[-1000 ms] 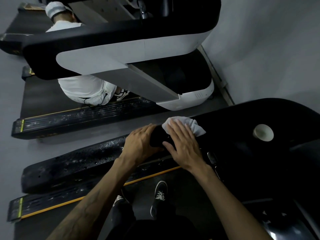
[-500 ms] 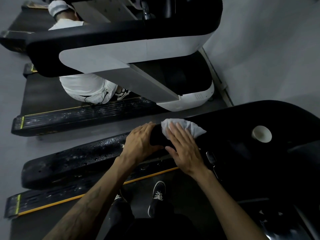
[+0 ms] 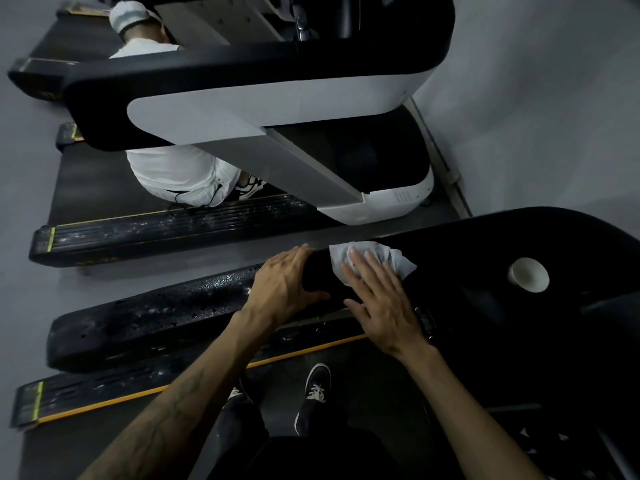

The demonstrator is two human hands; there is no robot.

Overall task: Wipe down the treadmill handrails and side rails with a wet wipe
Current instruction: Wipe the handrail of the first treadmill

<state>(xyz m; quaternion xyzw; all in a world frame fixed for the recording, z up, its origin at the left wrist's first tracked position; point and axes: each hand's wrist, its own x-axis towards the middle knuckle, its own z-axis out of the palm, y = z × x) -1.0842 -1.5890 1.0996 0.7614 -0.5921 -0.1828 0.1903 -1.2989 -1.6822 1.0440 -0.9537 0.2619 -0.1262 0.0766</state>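
Pressing wet wipe [image 3: 372, 259] on handrail [image 3: 317, 275], right hand [image 3: 379, 299] flat | left hand [image 3: 282, 284] grip clamped on handrail

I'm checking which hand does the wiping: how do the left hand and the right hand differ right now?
The left hand curls round the end of the black handrail and holds no cloth; the right hand lies flat with straight fingers. The right hand presses the white wet wipe onto the handrail, while the left hand touches bare rail beside the wipe. Both are bare and on the same handrail.
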